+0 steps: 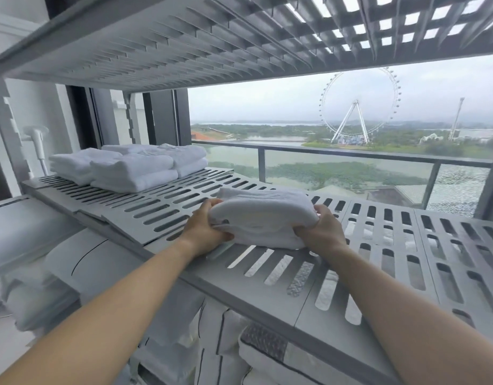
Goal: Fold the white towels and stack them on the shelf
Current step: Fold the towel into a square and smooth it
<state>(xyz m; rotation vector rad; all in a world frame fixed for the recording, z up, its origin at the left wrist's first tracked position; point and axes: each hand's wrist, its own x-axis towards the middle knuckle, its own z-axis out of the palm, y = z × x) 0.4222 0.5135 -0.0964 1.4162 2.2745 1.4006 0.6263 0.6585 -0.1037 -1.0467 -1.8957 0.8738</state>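
Observation:
A folded white towel (pixel 263 215) rests on the grey slotted shelf (pixel 378 245), near its front edge. My left hand (pixel 205 229) grips the towel's left end, fingers curled over the top and thumb underneath. My right hand (pixel 321 232) grips the right end the same way. Further back on the left of the same shelf lie several folded white towels (pixel 128 165), stacked close together.
Another slotted shelf (pixel 184 43) hangs close overhead. Below the shelf lie white pillows with dark piping (pixel 267 354). Behind the shelf is a glass balcony rail (pixel 350 159). A white stand (pixel 38 140) is at far left.

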